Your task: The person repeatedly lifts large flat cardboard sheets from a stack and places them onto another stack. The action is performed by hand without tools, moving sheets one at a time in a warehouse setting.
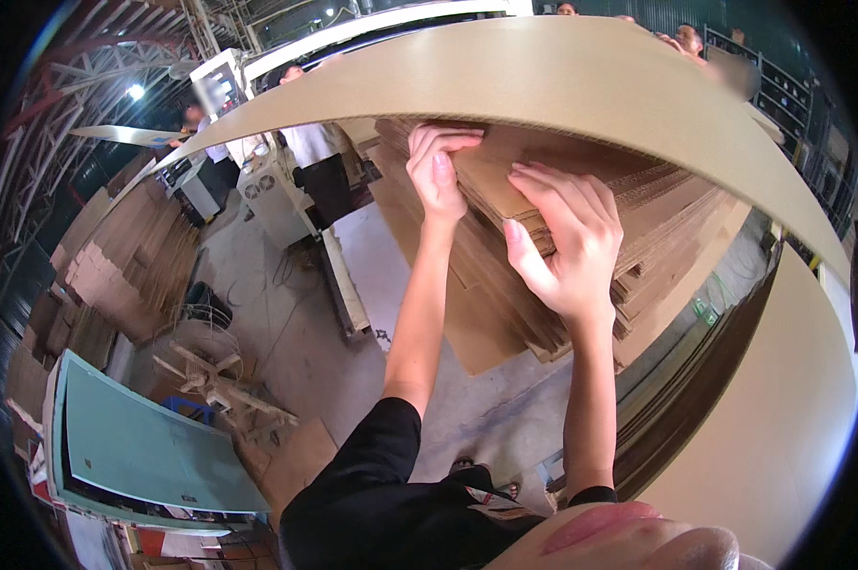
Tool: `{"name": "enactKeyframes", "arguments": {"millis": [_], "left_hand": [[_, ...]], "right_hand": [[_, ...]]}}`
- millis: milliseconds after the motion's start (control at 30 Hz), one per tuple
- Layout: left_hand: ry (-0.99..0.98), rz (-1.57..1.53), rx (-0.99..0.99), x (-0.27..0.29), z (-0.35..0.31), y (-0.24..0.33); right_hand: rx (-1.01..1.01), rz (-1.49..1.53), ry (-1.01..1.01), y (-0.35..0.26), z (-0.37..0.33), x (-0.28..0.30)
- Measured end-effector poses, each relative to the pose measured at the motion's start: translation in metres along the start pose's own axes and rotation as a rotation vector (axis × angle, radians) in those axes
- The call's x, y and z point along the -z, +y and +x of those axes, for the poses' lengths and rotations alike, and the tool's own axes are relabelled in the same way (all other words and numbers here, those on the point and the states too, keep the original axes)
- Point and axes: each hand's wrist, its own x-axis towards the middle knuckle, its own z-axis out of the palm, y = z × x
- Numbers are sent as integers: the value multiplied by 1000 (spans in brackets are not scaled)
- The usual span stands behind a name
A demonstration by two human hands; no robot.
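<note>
A long tan cardboard sheet (429,71) arches across the top of the view, above my hands. Beneath it a stack of brown cardboard sheets (514,185) stands with uneven, layered edges. My left hand (438,176) is at the stack's left corner, its fingers bent to the right just below the long sheet's edge. My right hand (569,237) lies against the near side of the stack, thumb apart from half-bent fingers. Neither hand visibly grips a sheet. Whether the left fingertips touch the long sheet or the stack, I cannot tell.
At right stands another large tan sheet (771,408) beside dark layered edges. Left are brown cardboard piles (134,266), a wooden cross-shaped frame (210,375) and a green-topped table (153,451). A person in dark trousers (329,195) stands beyond; another person (687,43) is far right.
</note>
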Motion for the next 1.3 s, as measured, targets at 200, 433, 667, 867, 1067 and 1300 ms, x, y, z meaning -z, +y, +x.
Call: {"name": "enactKeyframes", "arguments": {"millis": [200, 433, 667, 867, 1067, 1300], "left_hand": [[52, -11, 7, -6, 2, 0], [5, -15, 27, 2, 7, -2], [-2, -222, 160, 8, 12, 2], [-146, -180, 136, 11, 18, 15], [-187, -210, 73, 15, 12, 11], [-224, -210, 86, 18, 11, 1]], "right_hand": [[-14, -18, -21, -2, 1, 4], [89, -173, 67, -65, -68, 90], [-56, -1023, -91, -54, -24, 225], [-195, -1313, -522, 55, 16, 269], [-506, -1381, -546, 149, -25, 319], [-428, -1429, -457, 243, -62, 395]]}}
